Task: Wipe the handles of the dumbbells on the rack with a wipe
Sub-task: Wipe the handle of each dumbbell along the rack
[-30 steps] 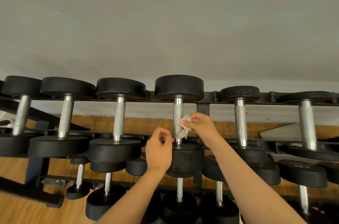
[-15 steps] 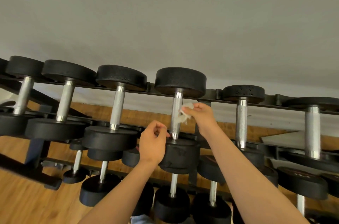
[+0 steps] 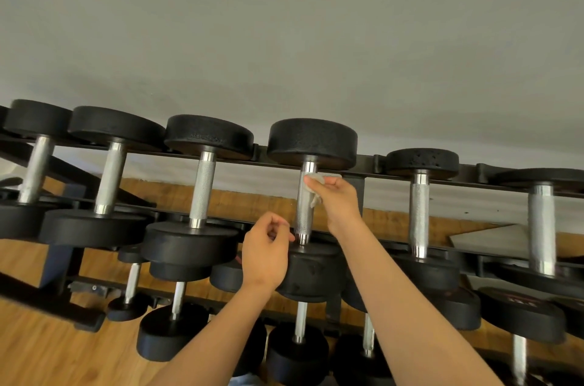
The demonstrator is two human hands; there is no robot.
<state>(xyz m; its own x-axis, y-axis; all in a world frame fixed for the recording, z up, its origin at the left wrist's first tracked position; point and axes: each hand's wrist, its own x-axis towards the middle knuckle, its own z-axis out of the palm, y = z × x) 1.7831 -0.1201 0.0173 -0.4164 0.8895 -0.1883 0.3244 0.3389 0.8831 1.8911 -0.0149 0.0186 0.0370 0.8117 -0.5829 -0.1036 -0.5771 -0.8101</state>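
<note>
The white crumpled wipe (image 3: 313,179) is pressed against the upper end of the knurled silver steel handle (image 3: 302,218) of the black round-headed dumbbell (image 3: 313,142) at the centre of the frame, just under its upper head. It is pinched by the right hand (image 3: 339,199), whose fingers (image 3: 319,185) are curled narrowly round it from the handle's right side. For the stroke to be done well, the wipe would best be wrapped further round the bar and drawn along the whole knurled length to the lower collar, with a twist so that the far side is reached too. The left hand (image 3: 265,254) is held lower, just left of the handle's bottom end, its fingers (image 3: 284,236) loosely curled with nothing seen in them; whether a fingertip touches the collar cannot be told. More handles are ranged to either side on the black metal rack (image 3: 467,173).
</note>
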